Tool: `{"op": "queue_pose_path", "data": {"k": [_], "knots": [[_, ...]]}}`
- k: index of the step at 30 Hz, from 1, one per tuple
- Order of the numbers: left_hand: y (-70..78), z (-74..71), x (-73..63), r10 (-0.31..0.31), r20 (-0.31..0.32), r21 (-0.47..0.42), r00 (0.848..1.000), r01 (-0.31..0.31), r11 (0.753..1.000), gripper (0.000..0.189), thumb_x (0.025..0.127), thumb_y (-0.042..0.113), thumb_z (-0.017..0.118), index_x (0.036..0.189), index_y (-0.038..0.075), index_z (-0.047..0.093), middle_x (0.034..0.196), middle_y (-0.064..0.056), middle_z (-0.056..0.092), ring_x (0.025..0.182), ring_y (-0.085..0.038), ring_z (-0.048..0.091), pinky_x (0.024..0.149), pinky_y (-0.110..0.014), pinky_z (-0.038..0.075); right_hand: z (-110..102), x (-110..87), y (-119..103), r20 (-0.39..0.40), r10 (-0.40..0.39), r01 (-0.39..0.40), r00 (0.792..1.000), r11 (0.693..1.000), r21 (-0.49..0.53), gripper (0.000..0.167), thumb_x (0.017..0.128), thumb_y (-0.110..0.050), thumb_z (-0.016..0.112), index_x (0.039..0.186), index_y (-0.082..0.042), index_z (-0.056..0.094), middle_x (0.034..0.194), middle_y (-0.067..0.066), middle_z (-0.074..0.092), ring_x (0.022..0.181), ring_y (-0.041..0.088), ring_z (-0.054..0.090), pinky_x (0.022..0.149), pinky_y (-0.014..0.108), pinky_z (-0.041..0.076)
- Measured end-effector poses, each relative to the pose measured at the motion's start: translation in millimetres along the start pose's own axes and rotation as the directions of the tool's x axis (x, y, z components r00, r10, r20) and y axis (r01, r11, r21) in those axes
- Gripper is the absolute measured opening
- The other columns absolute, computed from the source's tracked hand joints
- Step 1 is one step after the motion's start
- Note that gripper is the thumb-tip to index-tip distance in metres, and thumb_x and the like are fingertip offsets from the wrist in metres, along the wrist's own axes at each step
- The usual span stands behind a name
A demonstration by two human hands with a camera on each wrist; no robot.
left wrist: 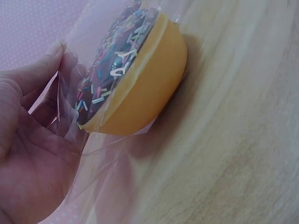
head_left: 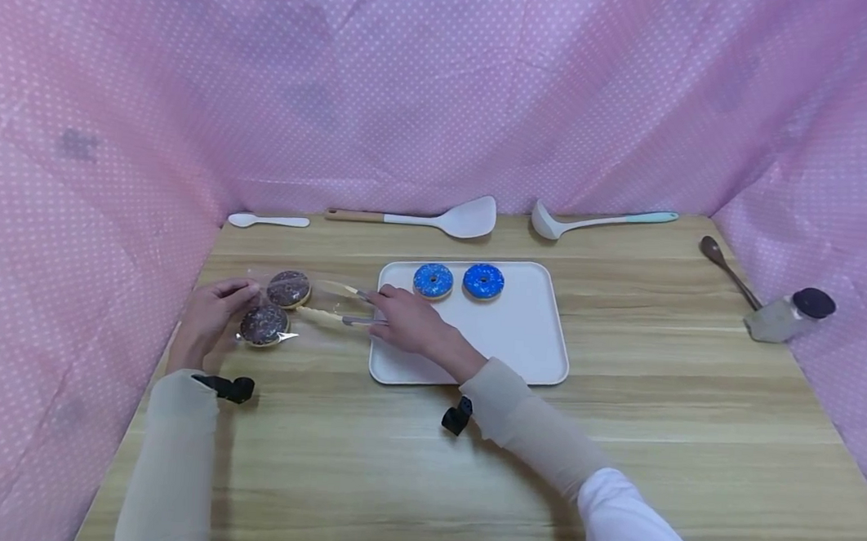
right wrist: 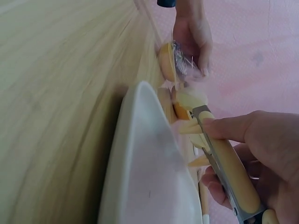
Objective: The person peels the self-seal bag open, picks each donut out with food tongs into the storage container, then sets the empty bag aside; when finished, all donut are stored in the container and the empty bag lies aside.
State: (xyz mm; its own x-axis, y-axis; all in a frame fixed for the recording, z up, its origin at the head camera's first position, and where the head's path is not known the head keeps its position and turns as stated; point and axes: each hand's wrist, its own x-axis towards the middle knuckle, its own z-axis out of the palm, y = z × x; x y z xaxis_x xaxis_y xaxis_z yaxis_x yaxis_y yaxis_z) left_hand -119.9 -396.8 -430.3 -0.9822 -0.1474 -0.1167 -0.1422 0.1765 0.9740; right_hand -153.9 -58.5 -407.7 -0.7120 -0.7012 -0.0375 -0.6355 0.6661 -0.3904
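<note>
Just left of the white rectangular tray (head_left: 518, 340), the left hand (head_left: 208, 316) has the edge of a clear plastic bag (head_left: 287, 337) pinched between thumb and fingers. Inside that bag, also left of the tray, sit two round doughnuts with dark brown tops and coloured sprinkles: the nearer one (head_left: 264, 325) close to the hand, the farther one (head_left: 289, 288) just beyond it.

Over the tray's left edge comes the right hand (head_left: 418, 323), gripping metal tongs with cream-coloured arms (right wrist: 232, 170)! Their tips stand apart, pointing left off the tray, right by the farther doughnut; whether they are inside the bag, I cannot tell.

On the tray's far side, two blue sprinkled ring doughnuts lie side by side, a lighter one (head_left: 433, 280) and a deeper one (head_left: 483, 281). Beyond the tray: a white spatula with a wooden handle (head_left: 414, 220).
</note>
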Motion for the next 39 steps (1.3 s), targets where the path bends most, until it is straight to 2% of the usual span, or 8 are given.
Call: {"op": "queue_pose_path", "data": {"k": [5, 9, 14, 22, 25, 29, 32, 39], "knots": [[0.8, 0.6, 0.4, 0.005, 0.017, -0.032, 1.000, -0.004, 0.999, 0.011, 0.090, 0.014, 0.067, 0.099, 0.008, 0.070, 0.083, 0.012, 0.071, 0.078, 0.000, 0.067, 0.074, -0.012, 0.054, -3, 5.8, -12, 0.001, 0.045, -0.045, 0.999, 0.999, 0.005, 0.055, 0.091, -0.035, 0.065, 0.137, -0.012, 0.049, 0.123, 0.005, 0.058, 0.100, 0.016, 0.058, 0.085, 0.031, 0.052], [0.2, 0.1, 0.7, 0.009, 0.021, -0.019, 1.000, -0.009, 1.000, 0.007, 0.091, 0.013, 0.065, 0.097, 0.011, 0.070, 0.083, 0.013, 0.071, 0.078, 0.002, 0.067, 0.074, -0.011, 0.054, -3, 10.5, -20, 0.009, 0.062, -0.062, 0.998, 0.998, -0.017, 0.056, 0.090, -0.037, 0.065, 0.137, -0.011, 0.049, 0.120, 0.004, 0.058, 0.099, 0.016, 0.057, 0.083, 0.030, 0.052], [3.4, 1.6, -0.4, 0.006, 0.018, 0.007, 1.000, -0.006, 1.000, 0.008, 0.091, 0.014, 0.065, 0.098, 0.010, 0.069, 0.082, 0.014, 0.070, 0.078, 0.002, 0.066, 0.074, -0.011, 0.054, -1, 14.2, -25, 0.022, 0.077, -0.076, 0.997, 0.996, -0.043, 0.054, 0.090, -0.036, 0.065, 0.136, -0.011, 0.050, 0.119, 0.004, 0.057, 0.099, 0.016, 0.055, 0.080, 0.029, 0.052], [18.0, 9.2, -9.4, 0.018, 0.018, 0.002, 1.000, -0.018, 1.000, 0.019, 0.092, 0.010, 0.064, 0.104, -0.006, 0.064, 0.081, 0.011, 0.070, 0.077, 0.001, 0.066, 0.073, -0.012, 0.054, 2, 18.7, -27, 0.010, 0.083, -0.082, 0.996, 0.995, -0.059, 0.047, 0.091, -0.036, 0.064, 0.130, -0.012, 0.054, 0.115, 0.003, 0.057, 0.093, 0.015, 0.054, 0.073, 0.029, 0.052], [21.3, 10.5, -10.7, 0.010, -0.002, 0.037, 1.000, -0.010, 0.999, 0.016, 0.092, 0.012, 0.064, 0.102, 0.000, 0.066, 0.081, 0.013, 0.069, 0.077, 0.003, 0.065, 0.073, -0.011, 0.054, 1, 16.4, -26, 0.001, 0.079, -0.079, 0.997, 0.995, -0.063, 0.047, 0.092, -0.036, 0.062, 0.131, -0.012, 0.053, 0.116, 0.003, 0.057, 0.094, 0.015, 0.054, 0.074, 0.029, 0.052], [22.1, 10.8, -9.7, -0.003, -0.012, 0.019, 1.000, 0.003, 1.000, 0.005, 0.092, 0.012, 0.065, 0.095, 0.013, 0.068, 0.081, 0.014, 0.069, 0.077, 0.003, 0.066, 0.073, -0.011, 0.054, -2, 10.2, -22, -0.016, 0.081, -0.082, 0.997, 0.995, -0.057, 0.050, 0.092, -0.037, 0.061, 0.135, -0.014, 0.051, 0.120, 0.003, 0.057, 0.098, 0.016, 0.056, 0.079, 0.031, 0.053], [18.8, 9.0, -6.6, -0.001, -0.019, 0.017, 1.000, 0.001, 1.000, 0.005, 0.092, 0.012, 0.065, 0.093, 0.015, 0.069, 0.079, 0.013, 0.069, 0.075, 0.002, 0.065, 0.072, -0.011, 0.054, -4, 4.2, -18, -0.024, 0.086, -0.087, 0.996, 0.995, -0.044, 0.053, 0.092, -0.037, 0.063, 0.137, -0.014, 0.049, 0.120, 0.003, 0.058, 0.098, 0.016, 0.057, 0.079, 0.030, 0.052], [3.2, 2.5, 3.5, 0.005, -0.044, 0.126, 0.999, 0.000, 0.992, 0.008, 0.092, 0.019, 0.065, 0.099, 0.016, 0.069, 0.081, 0.018, 0.067, 0.076, 0.003, 0.062, 0.071, -0.011, 0.052, -9, -11.8, -11, -0.039, 0.073, -0.075, 0.997, 0.996, -0.050, 0.056, 0.091, -0.039, 0.063, 0.139, -0.015, 0.048, 0.116, 0.003, 0.060, 0.093, 0.016, 0.057, 0.079, 0.028, 0.050]]}}
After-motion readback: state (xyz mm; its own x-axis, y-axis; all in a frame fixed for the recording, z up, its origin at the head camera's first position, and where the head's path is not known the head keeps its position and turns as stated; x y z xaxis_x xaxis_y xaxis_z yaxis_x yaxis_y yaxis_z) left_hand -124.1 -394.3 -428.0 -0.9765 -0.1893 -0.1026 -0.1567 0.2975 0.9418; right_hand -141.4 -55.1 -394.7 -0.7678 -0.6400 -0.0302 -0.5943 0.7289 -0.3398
